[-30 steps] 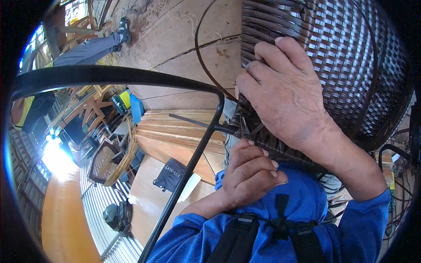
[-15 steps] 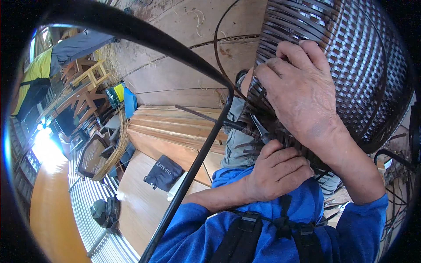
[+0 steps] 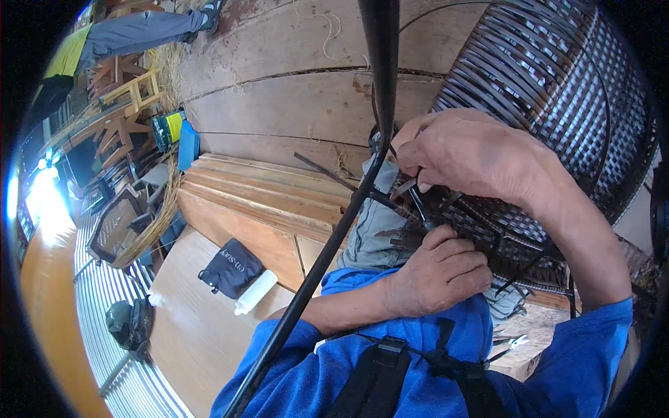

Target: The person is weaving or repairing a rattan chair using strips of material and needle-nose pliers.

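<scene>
Dark brown woven rattan chair shell (image 3: 557, 90) fills the upper right, tilted w/ its rounded back toward the camera; tight checker weave, glossy strips, some paler. Loose strand ends (image 3: 418, 202) stick out at its lower edge near centre, dark & flat, pointing down-left. Black metal frame tube (image 3: 327, 251) runs diagonally from top centre to bottom left, touching the weave edge approx where the strands come out.

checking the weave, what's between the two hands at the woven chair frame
In the head view, dark wicker strands lie between the left hand and right hand, pinched by both.
</scene>
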A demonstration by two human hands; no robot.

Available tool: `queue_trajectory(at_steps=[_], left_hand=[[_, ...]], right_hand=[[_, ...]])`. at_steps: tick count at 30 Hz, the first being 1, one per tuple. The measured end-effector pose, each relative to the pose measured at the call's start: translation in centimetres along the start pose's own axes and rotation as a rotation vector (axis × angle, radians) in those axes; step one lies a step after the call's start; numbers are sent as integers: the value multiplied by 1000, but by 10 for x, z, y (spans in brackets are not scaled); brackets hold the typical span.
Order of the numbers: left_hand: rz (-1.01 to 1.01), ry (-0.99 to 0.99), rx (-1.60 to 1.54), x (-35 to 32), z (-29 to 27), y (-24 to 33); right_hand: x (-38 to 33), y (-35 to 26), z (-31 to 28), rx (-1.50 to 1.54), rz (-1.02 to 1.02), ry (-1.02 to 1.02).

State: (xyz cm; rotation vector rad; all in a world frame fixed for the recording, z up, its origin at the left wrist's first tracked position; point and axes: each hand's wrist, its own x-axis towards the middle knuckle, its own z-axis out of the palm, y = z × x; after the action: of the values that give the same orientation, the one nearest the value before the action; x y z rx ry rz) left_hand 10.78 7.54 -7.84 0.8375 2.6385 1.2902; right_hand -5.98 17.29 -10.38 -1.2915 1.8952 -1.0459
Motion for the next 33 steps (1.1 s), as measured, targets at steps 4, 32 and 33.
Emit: queue_trajectory(at_steps=[4,32,33], left_hand=[[-1,23,56,2,2,0],[-132,241,26,22,5,3],[-135,246,17,22,5,3]], right_hand=[[-1,0,12,-143,-23,64],[23,-4,23,-340,92,0],[23,-2,24,-327,73,4]])
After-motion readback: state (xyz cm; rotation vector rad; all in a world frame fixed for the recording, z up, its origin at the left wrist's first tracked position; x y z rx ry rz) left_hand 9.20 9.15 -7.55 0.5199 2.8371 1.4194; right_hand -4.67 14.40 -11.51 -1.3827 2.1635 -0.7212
